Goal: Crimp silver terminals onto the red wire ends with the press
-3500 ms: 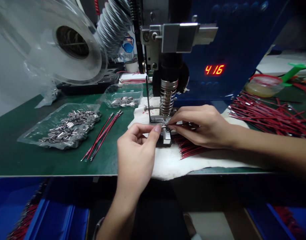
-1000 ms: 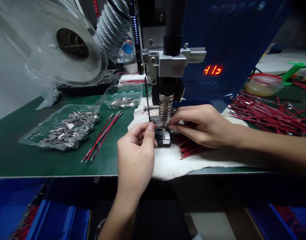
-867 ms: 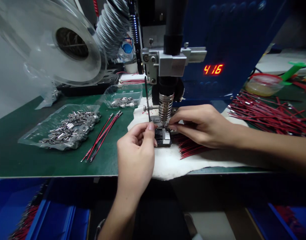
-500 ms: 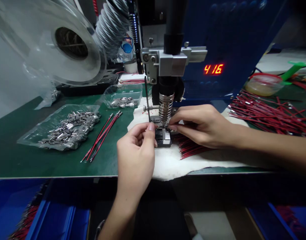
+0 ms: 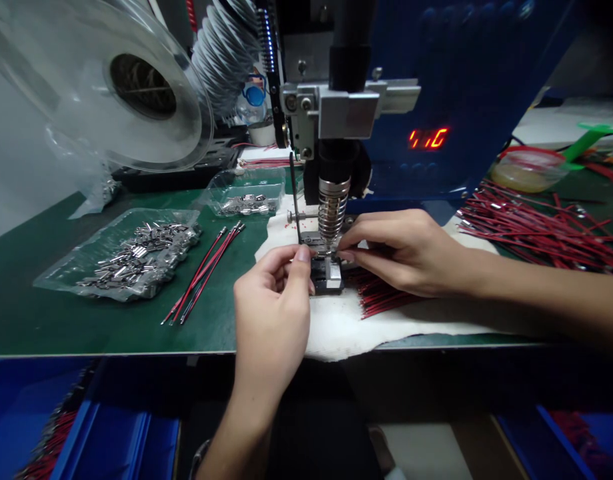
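My left hand [image 5: 277, 303] is closed in a pinch of thumb and fingers at the left side of a small fixture [image 5: 327, 273]. On the fixture's right side my right hand [image 5: 411, 253] pinches too. Whatever sits between the fingertips of each hand is too small and hidden to make out. Just above, between both hands, hangs the spring-wrapped tip [image 5: 333, 205] of a bench machine [image 5: 436, 80] with a red lit display. Partly under my right hand lies a bundle of red and black wires [image 5: 383, 300].
On the left stand two clear trays of metal parts, one nearer [image 5: 136, 257] and one farther [image 5: 246, 200]. Several wires [image 5: 203, 273] lie beside them. A large wire heap [image 5: 541, 230] and a tub [image 5: 529, 170] are at right. Blue bins [image 5: 111, 433] sit below the table edge.
The machine's head with its spring-wrapped tip has risen a little. The digits on the display look different, partly unlit. Both hands have stayed in place.
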Demonstrator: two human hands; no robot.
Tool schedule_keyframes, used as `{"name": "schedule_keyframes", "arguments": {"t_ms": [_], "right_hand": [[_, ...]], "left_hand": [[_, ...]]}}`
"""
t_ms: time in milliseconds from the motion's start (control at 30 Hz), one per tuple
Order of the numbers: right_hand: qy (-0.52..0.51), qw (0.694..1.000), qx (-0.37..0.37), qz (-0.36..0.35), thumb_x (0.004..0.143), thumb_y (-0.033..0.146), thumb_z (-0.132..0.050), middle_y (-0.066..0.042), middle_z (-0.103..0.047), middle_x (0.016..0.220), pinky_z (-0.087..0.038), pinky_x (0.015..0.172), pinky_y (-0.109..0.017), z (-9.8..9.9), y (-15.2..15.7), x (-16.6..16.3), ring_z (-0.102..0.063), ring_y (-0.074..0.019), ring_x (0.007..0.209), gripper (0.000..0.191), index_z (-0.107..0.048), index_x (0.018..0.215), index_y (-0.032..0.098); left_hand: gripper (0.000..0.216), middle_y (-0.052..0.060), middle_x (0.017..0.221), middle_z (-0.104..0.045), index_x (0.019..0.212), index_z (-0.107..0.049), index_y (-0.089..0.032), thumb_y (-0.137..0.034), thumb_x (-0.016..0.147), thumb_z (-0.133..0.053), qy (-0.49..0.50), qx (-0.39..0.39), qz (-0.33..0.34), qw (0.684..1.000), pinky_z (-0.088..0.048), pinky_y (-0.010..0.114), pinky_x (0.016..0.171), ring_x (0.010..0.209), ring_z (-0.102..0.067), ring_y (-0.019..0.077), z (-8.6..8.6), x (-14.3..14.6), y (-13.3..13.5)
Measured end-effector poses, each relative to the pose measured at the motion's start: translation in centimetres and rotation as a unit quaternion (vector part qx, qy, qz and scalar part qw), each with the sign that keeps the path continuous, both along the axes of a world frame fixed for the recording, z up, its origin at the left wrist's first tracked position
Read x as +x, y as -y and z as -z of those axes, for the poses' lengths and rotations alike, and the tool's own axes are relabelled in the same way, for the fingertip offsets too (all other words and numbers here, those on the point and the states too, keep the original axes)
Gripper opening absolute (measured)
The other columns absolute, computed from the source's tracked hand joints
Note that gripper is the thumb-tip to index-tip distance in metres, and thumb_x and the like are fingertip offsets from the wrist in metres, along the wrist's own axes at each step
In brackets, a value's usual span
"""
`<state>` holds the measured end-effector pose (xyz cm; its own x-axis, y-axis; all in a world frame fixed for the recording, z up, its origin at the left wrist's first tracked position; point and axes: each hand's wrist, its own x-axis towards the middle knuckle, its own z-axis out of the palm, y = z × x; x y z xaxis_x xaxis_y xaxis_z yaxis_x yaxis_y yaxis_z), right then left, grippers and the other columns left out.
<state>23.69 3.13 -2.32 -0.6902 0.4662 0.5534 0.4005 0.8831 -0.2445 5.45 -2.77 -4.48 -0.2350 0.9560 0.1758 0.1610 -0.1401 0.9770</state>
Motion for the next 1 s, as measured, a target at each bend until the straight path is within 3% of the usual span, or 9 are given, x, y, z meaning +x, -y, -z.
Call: {"name": "schedule_keyframes", "arguments": {"t_ms": [400,600,700,800,900,1000], "right_hand": [[0.009,1.0,0.024,0.002,0.091,0.016,-0.054,-0.005,-0.065,0.082,-0.045,0.063,-0.024,0.1,0.1,0.2,-0.059,-0.0123,0.07,0.008,-0.062,0.091,0.016],[0.007,0.99,0.141,0.025,0.09,0.014,-0.052,-0.006,-0.067,0.085,-0.046,0.059,-0.025,0.1,0.9,0.4,-0.062,-0.0137,0.072,0.01,-0.06,0.095,0.017],[-0.015,0.982,0.18,0.051,0.088,0.019,-0.058,-0.003,-0.065,0.079,-0.041,0.052,-0.026,-0.1,1.9,0.4,-0.06,-0.0125,0.065,0.002,-0.059,0.089,0.02],[-0.071,0.981,0.182,0.006,0.082,0.017,-0.064,0.0,-0.057,0.067,-0.04,0.051,-0.028,-0.1,2.6,0.4,-0.053,-0.0119,0.056,0.009,-0.057,0.086,0.022],[-0.118,0.978,0.164,-0.042,0.08,0.015,-0.064,0.002,-0.049,0.061,-0.038,0.049,-0.028,0.0,2.7,0.4,-0.045,-0.0113,0.051,0.011,-0.056,0.085,0.022],[-0.114,0.982,0.121,-0.094,0.082,0.014,-0.061,0.002,-0.049,0.061,-0.038,0.049,-0.027,-0.1,2.7,0.4,-0.045,-0.0108,0.051,0.008,-0.057,0.085,0.019]], "left_hand": [[0.021,-0.002,0.059,-0.051,0.085,-0.068,-0.016,-0.036,0.085,-0.065,-0.001,0.008,0.007,1.0,-0.031,0.018,0.045,0.049,-0.039,0.0073,0.0,0.0,-0.1],[0.021,-0.002,0.066,-0.053,0.083,-0.063,-0.019,-0.038,0.089,-0.06,0.069,0.036,-0.024,0.997,-0.033,0.019,0.047,0.048,-0.037,0.0066,-0.1,0.2,0.5],[0.022,0.0,0.065,-0.055,0.075,-0.063,-0.018,-0.034,0.09,-0.059,0.029,0.038,-0.044,0.998,-0.036,0.02,0.049,0.051,-0.042,0.0087,-0.4,0.7,2.0],[0.014,0.003,0.076,-0.064,0.085,-0.071,-0.018,-0.027,0.088,-0.06,-0.032,0.035,0.06,0.997,-0.046,0.022,0.059,0.062,-0.055,0.013,-0.4,1.8,3.5],[0.015,0.005,0.076,-0.066,0.085,-0.072,-0.017,-0.026,0.087,-0.06,-0.013,0.001,0.165,0.986,-0.049,0.024,0.059,0.061,-0.057,0.0145,-0.1,3.0,4.3],[0.02,0.004,0.068,-0.064,0.074,-0.071,-0.017,-0.025,0.088,-0.059,-0.003,0.006,0.171,0.985,-0.047,0.023,0.058,0.062,-0.057,0.015,0.3,3.8,4.5]]}}
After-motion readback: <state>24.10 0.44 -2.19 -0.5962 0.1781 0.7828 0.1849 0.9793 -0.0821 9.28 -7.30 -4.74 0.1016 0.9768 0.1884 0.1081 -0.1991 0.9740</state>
